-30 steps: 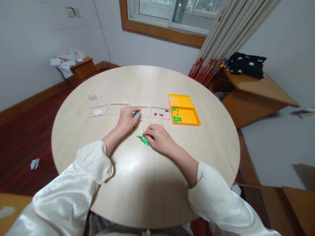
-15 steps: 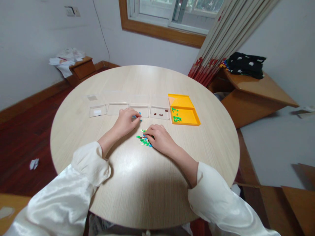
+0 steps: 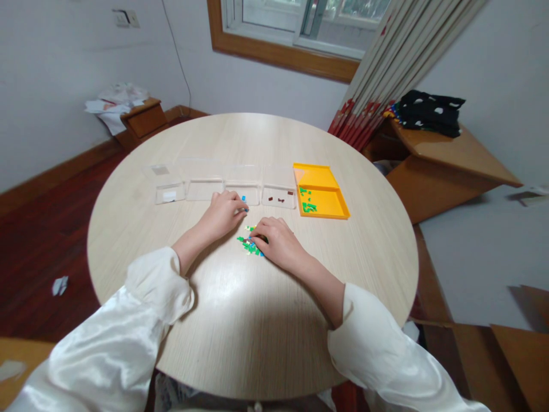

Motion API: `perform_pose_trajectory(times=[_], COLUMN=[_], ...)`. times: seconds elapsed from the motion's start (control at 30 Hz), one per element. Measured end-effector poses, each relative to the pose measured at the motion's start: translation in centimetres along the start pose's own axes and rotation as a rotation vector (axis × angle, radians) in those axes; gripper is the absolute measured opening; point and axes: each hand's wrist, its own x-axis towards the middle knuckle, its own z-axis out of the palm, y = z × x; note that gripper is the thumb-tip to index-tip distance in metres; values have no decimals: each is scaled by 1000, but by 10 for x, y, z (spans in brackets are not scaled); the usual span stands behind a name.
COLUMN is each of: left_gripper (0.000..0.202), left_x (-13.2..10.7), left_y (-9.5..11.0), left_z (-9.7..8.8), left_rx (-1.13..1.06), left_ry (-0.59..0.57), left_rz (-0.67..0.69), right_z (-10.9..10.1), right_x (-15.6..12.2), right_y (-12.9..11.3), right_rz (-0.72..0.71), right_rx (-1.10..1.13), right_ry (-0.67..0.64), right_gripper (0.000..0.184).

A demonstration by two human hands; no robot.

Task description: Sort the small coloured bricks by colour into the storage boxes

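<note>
My left hand (image 3: 223, 214) is closed in a pinch at a small blue brick (image 3: 246, 210) on the table, just in front of a clear plastic box (image 3: 253, 202). Inside that box another blue brick (image 3: 243, 198) shows past my fingers. My right hand (image 3: 278, 240) rests at the right side of a pile of small bricks (image 3: 251, 248), mostly green with some blue, cream, yellow and brown. Its thumb and fingertips are pressed together over the pile; what they hold is too small to name.
To the right, a clear box (image 3: 278, 204) holds several brown bricks. Beside it an open yellow box (image 3: 328, 210) contains green bricks. Further left stand another open clear box (image 3: 205, 198) and a smaller one (image 3: 159, 200) with a white label. All are on a round table (image 3: 257, 332).
My left hand has drawn back slightly from the clear box and closed on the blue brick at its front. My right hand has barely shifted at the pile.
</note>
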Motion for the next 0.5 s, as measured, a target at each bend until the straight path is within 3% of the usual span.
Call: perform_pose_trajectory(times=[0.27, 0.5], left_gripper=[20, 20], left_x=[1, 0], left_y=[-1, 5], left_z=[6, -1], left_rx=[31, 36], left_ry=[26, -24], left_rz=[9, -9], right_z=[2, -2], right_x=[-1, 2], right_y=[1, 8], right_rz=[-21, 58], right_rx=[-7, 133], right_ry=[47, 220], right_gripper=[10, 7])
